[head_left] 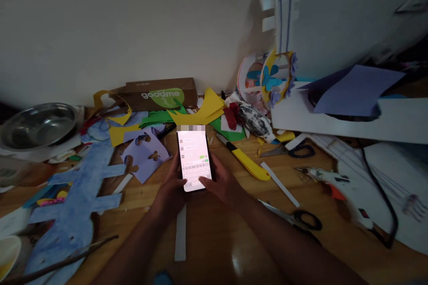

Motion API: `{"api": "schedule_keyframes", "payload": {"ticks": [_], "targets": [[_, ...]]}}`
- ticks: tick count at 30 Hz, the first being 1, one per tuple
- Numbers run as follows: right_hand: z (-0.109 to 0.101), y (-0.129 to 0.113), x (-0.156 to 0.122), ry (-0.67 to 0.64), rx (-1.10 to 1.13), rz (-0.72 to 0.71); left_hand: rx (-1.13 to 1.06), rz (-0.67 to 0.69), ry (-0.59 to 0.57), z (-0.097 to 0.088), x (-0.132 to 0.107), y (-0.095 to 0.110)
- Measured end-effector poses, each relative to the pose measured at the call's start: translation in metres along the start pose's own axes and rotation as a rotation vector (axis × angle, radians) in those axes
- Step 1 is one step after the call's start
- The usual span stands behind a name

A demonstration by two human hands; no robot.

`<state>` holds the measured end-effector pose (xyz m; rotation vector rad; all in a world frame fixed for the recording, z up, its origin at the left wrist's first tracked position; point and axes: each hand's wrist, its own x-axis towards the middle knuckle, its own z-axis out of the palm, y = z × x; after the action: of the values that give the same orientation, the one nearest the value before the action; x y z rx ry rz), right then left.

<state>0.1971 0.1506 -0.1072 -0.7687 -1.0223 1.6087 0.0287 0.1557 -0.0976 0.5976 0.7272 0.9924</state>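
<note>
A smartphone (194,158) with a bright lit screen showing a chat and a keyboard is held over the wooden floor (214,240). My left hand (172,185) wraps its left edge from below, fingers closed on it. My right hand (223,181) grips the right edge, its thumb resting on the keyboard area of the screen. Both forearms reach in from the bottom of the view.
A yellow utility knife (245,160) lies right of the phone. Scissors (299,219) and another pair (294,150) lie nearby, with a glue gun (334,187) and cable. Blue paper cut-outs (76,196), lilac sheets (147,153), a metal bowl (38,125), a brown bag (160,93) and white boards (351,118) surround them.
</note>
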Motion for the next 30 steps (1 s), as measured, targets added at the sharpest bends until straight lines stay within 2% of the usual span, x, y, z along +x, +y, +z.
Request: {"api": "schedule_keyframes", "payload": {"ticks": [7, 14, 30], "targets": [[-0.0008, 0.0066, 0.0028, -0.018, 0.156, 0.008, -0.028, -0.018, -0.012, 0.0033, 0.0007, 0.0021], [-0.0034, 0.0046, 0.0015, -0.032, 0.210, 0.001, -0.028, -0.037, 0.014, 0.0040, 0.0020, 0.0020], [-0.0071, 0.0070, -0.0023, -0.016, 0.009, -0.036, -0.035, -0.042, -0.025, 0.0001, -0.0018, 0.0036]]}}
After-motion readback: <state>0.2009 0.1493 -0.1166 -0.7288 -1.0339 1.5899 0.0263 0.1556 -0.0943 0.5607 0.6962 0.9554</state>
